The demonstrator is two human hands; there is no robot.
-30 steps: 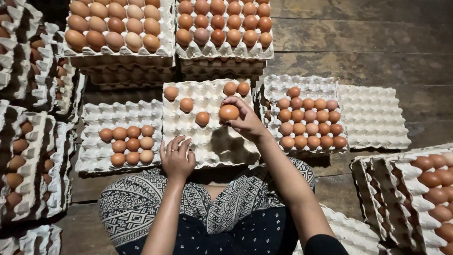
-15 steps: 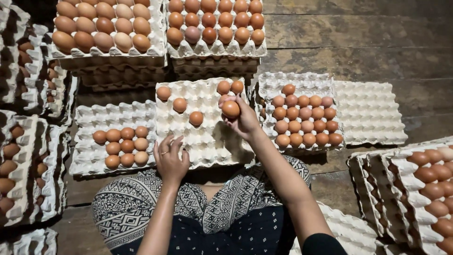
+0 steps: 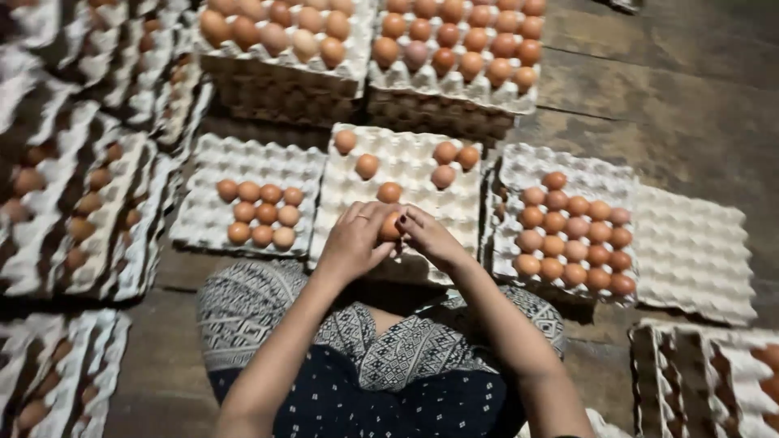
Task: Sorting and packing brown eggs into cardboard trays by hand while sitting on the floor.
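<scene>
Egg, brown and small, sits between my two hands just above the near edge of the middle tray, close over my patterned lap. My left hand cups it from the left with fingers curled round it, and my right hand closes on it from the right with fingertips pinching the shell, so both share the hold, probably to turn it and look it over. That middle tray holds only a few scattered eggs, so most of its cups stand open just beyond my knuckles. Left of it, a tray carries a small block of eggs; right of it another tray is over half full, with an empty tray beside that. Farther off, two full stacked trays wall the far side. Bare wooden floor shows far right.
</scene>
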